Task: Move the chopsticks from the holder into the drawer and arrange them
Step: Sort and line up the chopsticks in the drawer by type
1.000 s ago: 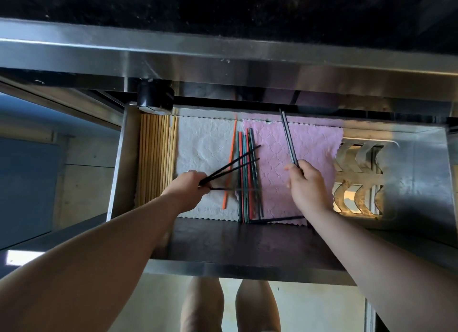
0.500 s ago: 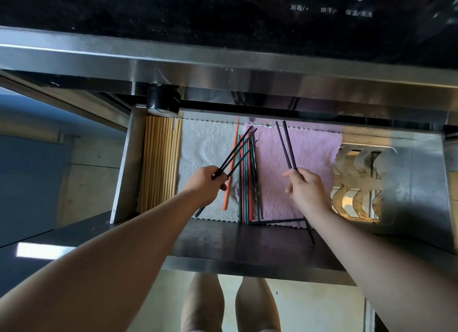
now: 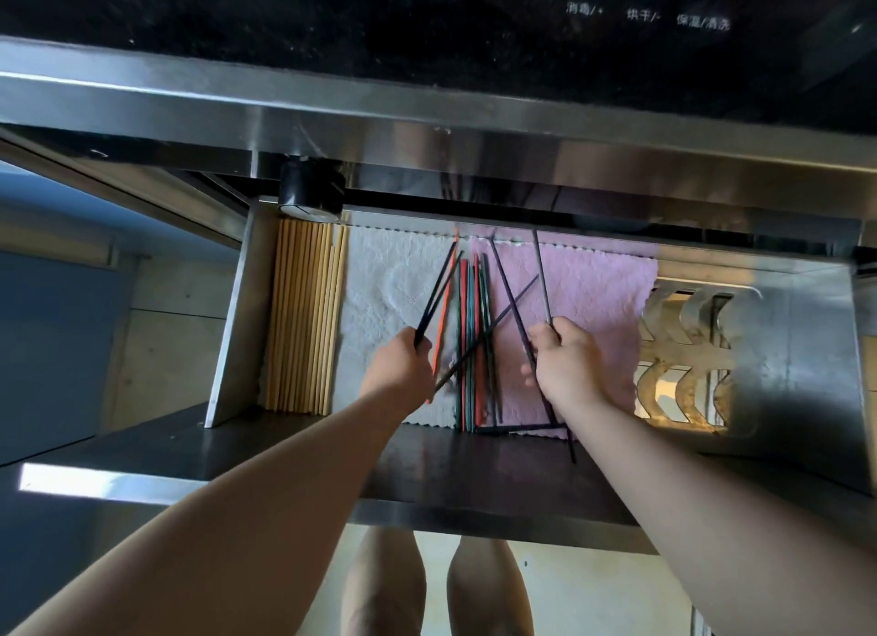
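The open steel drawer [image 3: 783, 332] filled the middle of the frame, below a dark panel [image 3: 427, 28] with small white symbols in the upper right. On the drawer floor lay a white cloth [image 3: 384, 294] in the centre left and a pink cloth [image 3: 598, 303] to the right of it, their edges meeting. At the right side of the drawer floor there were wavy cut-out openings [image 3: 683, 351].

Along the left wall of the drawer, a row of bamboo chopsticks [image 3: 303, 317] lay side by side, parallel to the wall. In the centre, where the two cloths meet, a bundle of red and green chopsticks [image 3: 472, 313] lay almost straight, pointing to the top of the frame. One black chopstick [image 3: 522, 429] lay across near the front edge of the drawer.

My left hand [image 3: 401, 370] was closed around a pair of black chopsticks [image 3: 439, 287], whose tips pointed up and to the right, over the white cloth. My right hand [image 3: 567, 365] was closed around another few black chopsticks [image 3: 541, 275] over the pink cloth; these stood apart like a fan, and one [image 3: 500, 320] leaned across the coloured bundle toward my left hand. The lower ends passed under my right wrist to the front edge of the drawer.
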Action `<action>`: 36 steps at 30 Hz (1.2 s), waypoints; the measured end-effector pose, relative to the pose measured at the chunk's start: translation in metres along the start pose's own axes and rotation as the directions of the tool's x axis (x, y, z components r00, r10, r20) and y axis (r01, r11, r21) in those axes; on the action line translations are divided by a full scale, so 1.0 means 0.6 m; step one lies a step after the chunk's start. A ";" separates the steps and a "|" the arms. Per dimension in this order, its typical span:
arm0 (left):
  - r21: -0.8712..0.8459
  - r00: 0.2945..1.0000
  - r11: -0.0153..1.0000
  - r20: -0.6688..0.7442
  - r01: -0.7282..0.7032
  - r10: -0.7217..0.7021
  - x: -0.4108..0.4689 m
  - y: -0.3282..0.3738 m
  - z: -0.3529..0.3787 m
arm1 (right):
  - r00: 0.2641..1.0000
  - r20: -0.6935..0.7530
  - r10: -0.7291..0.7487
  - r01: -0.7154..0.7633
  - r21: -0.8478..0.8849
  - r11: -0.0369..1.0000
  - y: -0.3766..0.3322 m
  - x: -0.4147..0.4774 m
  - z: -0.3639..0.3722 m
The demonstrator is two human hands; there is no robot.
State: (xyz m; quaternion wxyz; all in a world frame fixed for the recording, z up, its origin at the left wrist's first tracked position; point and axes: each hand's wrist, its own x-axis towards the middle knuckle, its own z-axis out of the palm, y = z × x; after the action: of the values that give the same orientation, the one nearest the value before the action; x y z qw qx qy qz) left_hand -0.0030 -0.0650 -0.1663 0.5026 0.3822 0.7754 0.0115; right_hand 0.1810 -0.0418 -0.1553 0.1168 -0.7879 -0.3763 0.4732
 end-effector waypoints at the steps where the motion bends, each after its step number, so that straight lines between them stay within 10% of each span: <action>1: -0.023 1.000 1.000 -0.006 0.015 -0.015 0.000 -0.009 -0.011 | 1.000 0.000 -0.007 0.007 -0.040 0.999 -0.004 -0.002 0.002; 15: -0.348 0.983 0.924 -0.026 0.160 -0.181 0.000 -0.051 -0.100 | 0.903 0.367 0.225 -0.301 0.162 0.940 -0.085 -0.041 0.115; 24: -0.562 0.959 0.784 0.066 0.265 -0.277 0.042 -0.081 -0.107 | 0.941 0.300 0.160 -0.208 0.138 0.968 -0.098 -0.041 0.215; 36: 0.039 0.989 0.991 -0.087 0.127 -0.123 0.068 -0.109 -0.120 | 0.965 0.183 0.189 -0.189 -0.013 0.982 -0.105 -0.023 0.290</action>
State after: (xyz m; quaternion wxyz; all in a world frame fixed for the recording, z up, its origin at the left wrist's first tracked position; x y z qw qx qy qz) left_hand -0.1059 -0.0603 -0.1883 0.4606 0.3431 0.8183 -0.0209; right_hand 0.0022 -0.0379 -0.2037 0.0380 -0.7731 -0.3074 0.5535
